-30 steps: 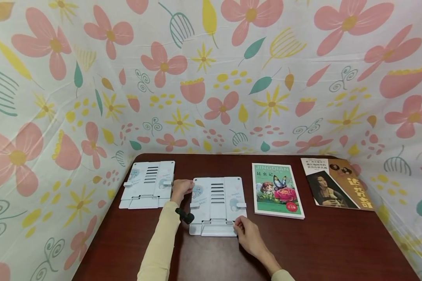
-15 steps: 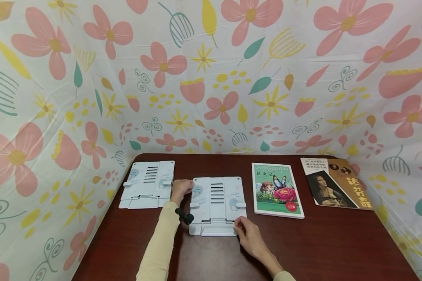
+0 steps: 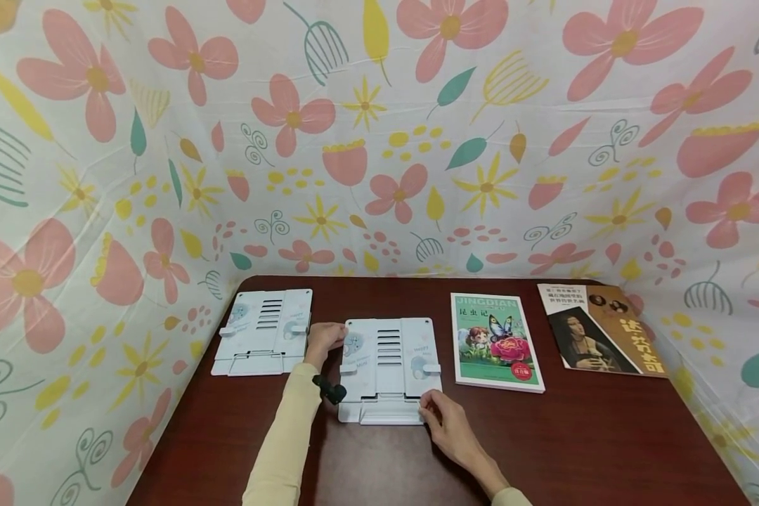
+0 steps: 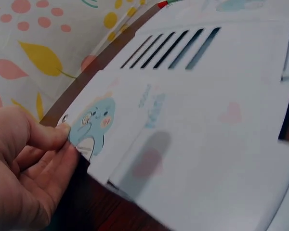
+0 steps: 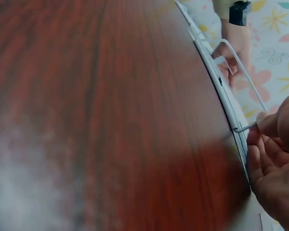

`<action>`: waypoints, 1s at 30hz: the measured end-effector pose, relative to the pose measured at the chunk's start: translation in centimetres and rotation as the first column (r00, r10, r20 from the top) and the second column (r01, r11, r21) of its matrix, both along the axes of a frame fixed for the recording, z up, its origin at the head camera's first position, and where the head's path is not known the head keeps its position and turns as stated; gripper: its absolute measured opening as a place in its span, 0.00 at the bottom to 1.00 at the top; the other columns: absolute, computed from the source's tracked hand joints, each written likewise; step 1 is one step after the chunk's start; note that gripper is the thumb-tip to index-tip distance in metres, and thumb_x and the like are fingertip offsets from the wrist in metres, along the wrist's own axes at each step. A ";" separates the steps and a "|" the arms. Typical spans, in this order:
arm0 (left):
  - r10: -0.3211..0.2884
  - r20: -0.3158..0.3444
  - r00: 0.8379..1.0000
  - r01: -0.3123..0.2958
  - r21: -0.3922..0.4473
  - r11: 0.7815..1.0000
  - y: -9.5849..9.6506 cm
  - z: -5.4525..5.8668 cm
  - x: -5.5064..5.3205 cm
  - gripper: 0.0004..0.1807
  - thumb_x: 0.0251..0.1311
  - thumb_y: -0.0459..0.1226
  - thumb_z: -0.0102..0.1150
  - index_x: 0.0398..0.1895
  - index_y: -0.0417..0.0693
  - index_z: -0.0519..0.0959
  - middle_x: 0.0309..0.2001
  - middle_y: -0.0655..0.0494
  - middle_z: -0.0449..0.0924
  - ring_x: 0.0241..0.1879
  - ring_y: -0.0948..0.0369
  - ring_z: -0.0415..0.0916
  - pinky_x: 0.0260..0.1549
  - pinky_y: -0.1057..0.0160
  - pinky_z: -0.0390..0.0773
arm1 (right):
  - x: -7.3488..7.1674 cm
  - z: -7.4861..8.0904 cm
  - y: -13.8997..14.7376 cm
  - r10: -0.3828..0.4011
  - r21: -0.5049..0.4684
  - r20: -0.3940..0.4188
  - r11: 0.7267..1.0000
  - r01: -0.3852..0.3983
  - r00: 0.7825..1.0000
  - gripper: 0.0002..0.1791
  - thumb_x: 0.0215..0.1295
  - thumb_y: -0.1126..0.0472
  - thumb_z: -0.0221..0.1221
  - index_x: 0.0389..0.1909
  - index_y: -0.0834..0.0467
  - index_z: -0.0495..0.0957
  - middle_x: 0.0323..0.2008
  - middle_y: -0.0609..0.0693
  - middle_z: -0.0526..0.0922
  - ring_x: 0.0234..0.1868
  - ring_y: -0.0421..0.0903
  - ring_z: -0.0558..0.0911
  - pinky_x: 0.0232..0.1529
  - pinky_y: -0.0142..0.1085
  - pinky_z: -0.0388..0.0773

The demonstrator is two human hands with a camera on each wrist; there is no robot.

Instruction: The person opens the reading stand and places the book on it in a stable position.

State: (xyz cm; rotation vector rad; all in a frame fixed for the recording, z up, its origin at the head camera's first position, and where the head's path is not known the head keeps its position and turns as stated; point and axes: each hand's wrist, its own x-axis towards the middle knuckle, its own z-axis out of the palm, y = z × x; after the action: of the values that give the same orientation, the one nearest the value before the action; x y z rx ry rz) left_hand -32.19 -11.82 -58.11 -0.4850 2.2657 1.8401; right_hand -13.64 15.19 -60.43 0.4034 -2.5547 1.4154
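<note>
On the red-brown table [image 3: 575, 443] we see, left to right: white stand [image 3: 247, 343], second white stand [image 3: 388, 379], green book [image 3: 492, 376], brown-and-white book [image 3: 629, 309].

White stand [image 3: 390, 379], face up on a dark red-brown table [image 3: 582, 436], pale blue cartoon print [image 4: 97, 115], row of slots [image 3: 388, 339] down its middle, upper left corner pinched by the left hand [image 3: 325, 342], thin wire bar [image 5: 252, 85] at its near edge raised, gripped by the right hand [image 3: 449, 427]
</note>
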 end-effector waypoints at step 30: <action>-0.087 -0.080 0.993 0.090 0.030 0.996 -1.3 -1.1 -0.1 0.14 0.67 0.34 0.63 0.51 0.37 0.85 0.53 0.39 0.84 0.48 0.54 0.86 0.47 0.62 0.85 | -14.0 2.5 3.0 -0.379 0.130 0.196 0.924 0.359 0.904 0.11 0.69 0.63 0.60 0.39 0.68 0.84 0.33 0.62 0.86 0.31 0.53 0.83 0.34 0.44 0.78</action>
State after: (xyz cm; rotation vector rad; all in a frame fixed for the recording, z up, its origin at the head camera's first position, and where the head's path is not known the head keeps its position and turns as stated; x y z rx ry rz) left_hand -32.27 -13.10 -59.26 -0.3067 2.2633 1.8817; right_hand -27.64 18.15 -57.92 -0.2340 -2.6819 1.2626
